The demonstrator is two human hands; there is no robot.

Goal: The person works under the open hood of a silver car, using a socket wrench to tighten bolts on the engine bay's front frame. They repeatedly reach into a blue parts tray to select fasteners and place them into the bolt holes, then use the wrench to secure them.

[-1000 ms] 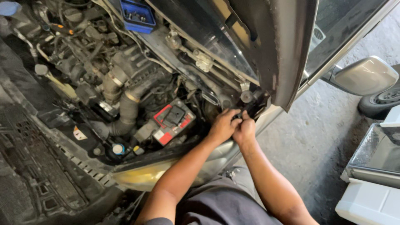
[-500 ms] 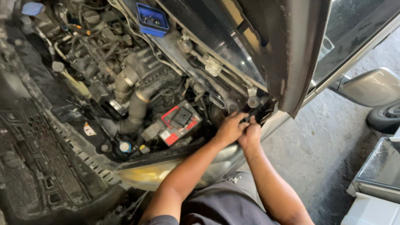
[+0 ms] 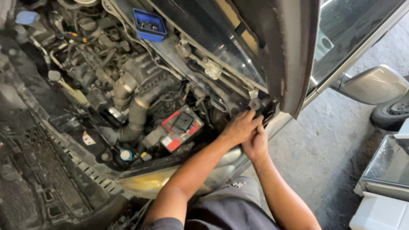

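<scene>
I see both hands pressed together at the engine bay's rear corner, left hand (image 3: 240,127) over right hand (image 3: 255,145), fingertips at a small dark round cap (image 3: 254,103) under the raised grey hood (image 3: 294,55); I cannot tell their grip. The red-topped black battery (image 3: 179,127) sits nearby.

Two hands, left hand (image 3: 238,127) and right hand (image 3: 255,145), both at one round black knob (image 3: 255,103). One battery (image 3: 179,130) with red trim. One blue tray (image 3: 149,24). One side mirror (image 3: 375,85). One tyre (image 3: 392,115). One raised bonnet (image 3: 289,51).
</scene>
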